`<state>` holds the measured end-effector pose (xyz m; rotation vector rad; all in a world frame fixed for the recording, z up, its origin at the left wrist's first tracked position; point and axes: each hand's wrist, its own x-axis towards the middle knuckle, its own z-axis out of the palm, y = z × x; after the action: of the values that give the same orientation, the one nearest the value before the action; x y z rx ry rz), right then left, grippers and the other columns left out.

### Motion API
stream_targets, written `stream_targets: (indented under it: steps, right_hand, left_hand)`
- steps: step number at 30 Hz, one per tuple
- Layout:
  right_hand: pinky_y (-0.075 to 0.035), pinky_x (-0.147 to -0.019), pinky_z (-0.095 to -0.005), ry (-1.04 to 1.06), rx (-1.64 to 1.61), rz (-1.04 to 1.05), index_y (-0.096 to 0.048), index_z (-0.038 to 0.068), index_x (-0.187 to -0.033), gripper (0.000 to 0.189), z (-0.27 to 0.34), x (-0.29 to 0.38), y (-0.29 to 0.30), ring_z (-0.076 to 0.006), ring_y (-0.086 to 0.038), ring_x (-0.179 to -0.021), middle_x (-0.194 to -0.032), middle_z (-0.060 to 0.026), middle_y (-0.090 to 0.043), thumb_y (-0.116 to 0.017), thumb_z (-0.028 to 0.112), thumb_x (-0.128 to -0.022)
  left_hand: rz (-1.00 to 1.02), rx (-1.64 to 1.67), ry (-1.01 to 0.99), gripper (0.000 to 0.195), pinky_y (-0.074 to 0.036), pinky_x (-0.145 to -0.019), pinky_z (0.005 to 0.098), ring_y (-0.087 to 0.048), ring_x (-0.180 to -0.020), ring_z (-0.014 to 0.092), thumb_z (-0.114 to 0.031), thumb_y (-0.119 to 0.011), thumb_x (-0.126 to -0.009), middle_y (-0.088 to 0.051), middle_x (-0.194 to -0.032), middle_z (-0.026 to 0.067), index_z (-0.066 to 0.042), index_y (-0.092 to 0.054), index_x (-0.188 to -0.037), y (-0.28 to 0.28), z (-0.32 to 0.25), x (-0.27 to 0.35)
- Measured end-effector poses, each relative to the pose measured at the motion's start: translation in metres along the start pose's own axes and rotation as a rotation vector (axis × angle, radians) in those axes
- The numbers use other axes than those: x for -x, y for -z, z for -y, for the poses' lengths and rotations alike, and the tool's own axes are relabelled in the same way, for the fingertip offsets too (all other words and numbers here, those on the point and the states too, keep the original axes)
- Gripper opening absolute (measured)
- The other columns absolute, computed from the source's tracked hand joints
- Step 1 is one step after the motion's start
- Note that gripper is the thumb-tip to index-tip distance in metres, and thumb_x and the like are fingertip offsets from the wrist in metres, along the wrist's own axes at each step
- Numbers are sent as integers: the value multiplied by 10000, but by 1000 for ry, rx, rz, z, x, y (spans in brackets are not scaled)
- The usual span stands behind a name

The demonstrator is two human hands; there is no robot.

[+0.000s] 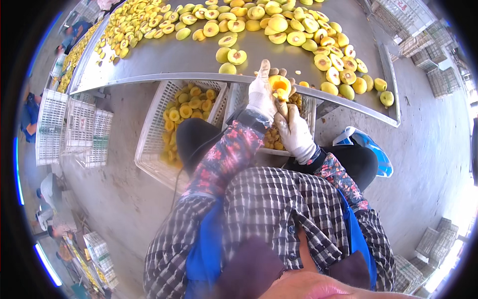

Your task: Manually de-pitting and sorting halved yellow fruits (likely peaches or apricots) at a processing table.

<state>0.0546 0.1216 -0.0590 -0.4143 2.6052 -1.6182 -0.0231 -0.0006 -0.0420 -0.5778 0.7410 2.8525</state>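
My left hand (261,95), in a white glove with stained fingertips, holds a yellow peach half (279,85) over the table's front edge. Its cut face is turned up towards me, with a hollow in the middle. In my right hand (297,134), also gloved, is a tool with a short handle (282,108). The tool's head meets the peach flesh, and loose flesh hides its shape. Below both hands stands a white plastic crate (309,119) with small brownish-yellow pieces (274,140) in it. Left of that, another white crate (151,138) contains hollowed peach halves (185,111).
Many cut peach halves (296,38) lie on the metal table (168,59), which has a raised rim (354,106). Stacked crates (80,127) stand on the floor at left, more (442,80) at right. A blue-and-white bag (373,149) lies by my right knee. Other people (76,33) are at far left.
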Motion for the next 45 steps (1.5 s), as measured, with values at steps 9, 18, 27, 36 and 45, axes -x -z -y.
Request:
stream_targets:
  steps: [9,18,27,36,45]
  right_hand:
    - [-498,-644,-463,110,266,65,-513,37,-1120,318,-30,22,30,-415,-614,-756,-852,-207,-623,-604,207,-867]
    - [-511,-772,-425,-115,422,280,-423,14,-1254,469,-50,21,27,-377,-622,-946,-1019,-236,-627,-616,163,-853]
    - [-490,-772,-460,52,399,273,-469,29,-1152,314,-57,24,24,-407,-605,-914,-1014,-237,-607,-549,153,-875]
    - [-500,-698,-441,74,282,228,-294,32,-1427,623,-67,18,40,-429,-621,-792,-840,-263,-631,-570,166,-885]
    - [-480,-860,-437,-27,407,258,-351,59,-1394,547,-35,-9,62,-413,-607,-996,-1077,-283,-606,-519,275,-920]
  left_hand:
    - [-213,-348,-676,322,-538,-599,288,-641,-686,217,-364,-629,-903,-652,-822,80,-43,-612,-904,43,-109,19]
    - [-328,-1931,-484,477,-463,-904,345,-624,-1018,247,-423,-650,-828,-667,-1069,132,-65,-630,-1143,41,-143,-15]
    - [-287,-2221,-448,708,-474,-878,424,-582,-1074,319,-536,-696,-702,-608,-1139,187,-108,-512,-1235,29,-116,-86]
    - [-47,-1743,-649,556,-527,-812,360,-641,-955,249,-162,-717,-780,-646,-1060,136,-79,-465,-1269,22,-110,-78]
    - [253,-171,-53,253,-586,-831,434,-629,-981,338,-31,-588,-866,-616,-1051,165,66,-511,-1087,26,-85,-34]
